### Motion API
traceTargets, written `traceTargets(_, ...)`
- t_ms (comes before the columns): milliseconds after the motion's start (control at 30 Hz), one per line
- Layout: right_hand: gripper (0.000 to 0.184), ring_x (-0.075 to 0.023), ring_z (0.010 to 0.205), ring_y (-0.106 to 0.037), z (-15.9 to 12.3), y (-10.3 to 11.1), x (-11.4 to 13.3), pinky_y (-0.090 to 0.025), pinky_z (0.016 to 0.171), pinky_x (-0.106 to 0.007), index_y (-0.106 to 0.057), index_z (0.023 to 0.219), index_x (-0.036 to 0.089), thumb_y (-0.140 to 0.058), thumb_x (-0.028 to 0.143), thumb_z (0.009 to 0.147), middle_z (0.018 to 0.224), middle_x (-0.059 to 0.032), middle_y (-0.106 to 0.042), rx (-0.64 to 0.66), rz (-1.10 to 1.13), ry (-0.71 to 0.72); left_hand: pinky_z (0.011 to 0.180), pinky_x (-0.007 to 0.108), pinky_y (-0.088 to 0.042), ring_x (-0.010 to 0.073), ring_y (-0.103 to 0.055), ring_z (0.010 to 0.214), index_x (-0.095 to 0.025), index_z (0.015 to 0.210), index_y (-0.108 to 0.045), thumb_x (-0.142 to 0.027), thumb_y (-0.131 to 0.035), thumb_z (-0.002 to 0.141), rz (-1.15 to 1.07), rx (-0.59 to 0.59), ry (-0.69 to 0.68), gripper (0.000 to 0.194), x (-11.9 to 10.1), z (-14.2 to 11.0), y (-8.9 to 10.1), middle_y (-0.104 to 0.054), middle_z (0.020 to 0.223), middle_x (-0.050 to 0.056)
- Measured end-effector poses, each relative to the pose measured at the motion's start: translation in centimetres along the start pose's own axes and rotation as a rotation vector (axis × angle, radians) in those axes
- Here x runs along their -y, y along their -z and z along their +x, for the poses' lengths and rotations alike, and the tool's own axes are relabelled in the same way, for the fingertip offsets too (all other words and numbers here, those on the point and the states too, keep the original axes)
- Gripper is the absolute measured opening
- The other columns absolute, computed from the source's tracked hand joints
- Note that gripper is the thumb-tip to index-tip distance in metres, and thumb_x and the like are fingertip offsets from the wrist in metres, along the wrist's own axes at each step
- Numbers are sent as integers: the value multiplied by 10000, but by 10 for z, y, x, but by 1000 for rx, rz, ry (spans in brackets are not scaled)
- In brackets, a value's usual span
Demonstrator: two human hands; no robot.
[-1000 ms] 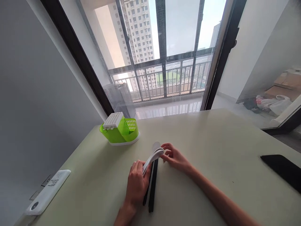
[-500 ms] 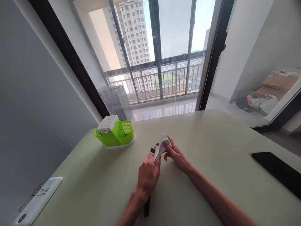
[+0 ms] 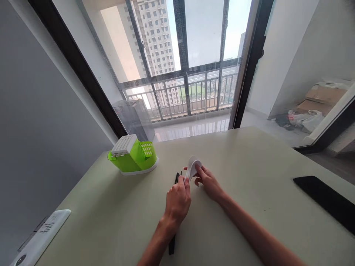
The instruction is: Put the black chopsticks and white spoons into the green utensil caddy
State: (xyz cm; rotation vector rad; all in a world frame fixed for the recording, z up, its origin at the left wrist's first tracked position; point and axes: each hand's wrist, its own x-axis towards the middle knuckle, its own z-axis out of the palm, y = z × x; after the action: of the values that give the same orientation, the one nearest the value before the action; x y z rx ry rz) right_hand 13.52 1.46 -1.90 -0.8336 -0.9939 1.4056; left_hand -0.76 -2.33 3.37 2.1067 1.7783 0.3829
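My left hand point(image 3: 177, 199) is closed around the handles of white soup spoons point(image 3: 192, 167), which are stacked with their bowls pointing up and away from me. At least two bowls show, slightly fanned apart. My right hand point(image 3: 210, 183) grips the bowl end from the right, its thumb against the inside of the front bowl and other fingers curled behind or below. Black chopsticks point(image 3: 172, 245) run under my left hand and wrist. Their thin tips show beyond the knuckles and their thick ends below the wrist. Whether that hand touches them is hidden.
A bright green utensil holder point(image 3: 138, 166) with a white slotted top stands at the table's back left. A long white device point(image 3: 46, 236) lies at the left edge, a black flat object point(image 3: 324, 197) at the right. Behind the table point(image 3: 235, 155) are glass doors point(image 3: 194, 122).
Both hands stay on the spoons. The spoon bowls have turned a little and stand more upright. My left hand has shifted slightly right; the whole view has moved slightly.
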Motion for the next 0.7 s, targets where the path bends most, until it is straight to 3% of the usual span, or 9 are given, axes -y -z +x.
traceTargets(267, 539, -227, 873, -699, 2, 2, 0, -472, 542, -274, -723, 1006, 205, -567, 707, 888, 1155, -114, -762, -8, -10, -19, 609, 294, -372, 256, -709, 744, -203, 1008, -583, -344, -230, 1065, -20, -7, -11, 384, 1, 0, 1, -736, 835, 106)
traceTargets(433, 590, -242, 822, -726, 1, 4, 0, -561, 686, -346, -742, 1019, 213, -516, 743, 893, 998, -111, -789, -8, -37, -75, 605, 268, -433, 170, -671, 565, -215, 992, -583, -399, -254, 1060, -259, 30, -73, 383, 9, 2, -1, -742, 782, 41)
traceTargets(500, 604, -207, 654, -696, 1, 4, 0, -539, 585, -334, -745, 1044, 221, -495, 751, 896, 988, -107, -796, -17, -50, -105, 582, 257, -458, 134, -630, 463, -211, 1026, -572, -440, -247, 1058, -368, 63, -95, 399, 11, 2, -3, -746, 780, 13)
traceTargets(600, 616, -130, 429, -543, 1, 6, -2, -401, 401, -286, -742, 1085, 216, -466, 739, 912, 1005, -111, -802, -38, -79, -128, 536, 246, -468, 118, -613, 420, -194, 1069, -564, -468, -249, 1050, -452, 95, -103, 417, 10, 2, -7, -753, 799, 15)
traceTargets(700, 570, -162, 538, -635, 0, 5, -4, -442, 426, -280, -736, 1065, 208, -477, 697, 930, 1081, -122, -791, -87, -57, -91, 504, 242, -464, 124, -620, 425, -187, 1116, -559, -474, -251, 1048, -484, 130, -119, 427, 4, 0, -10, -756, 805, 25)
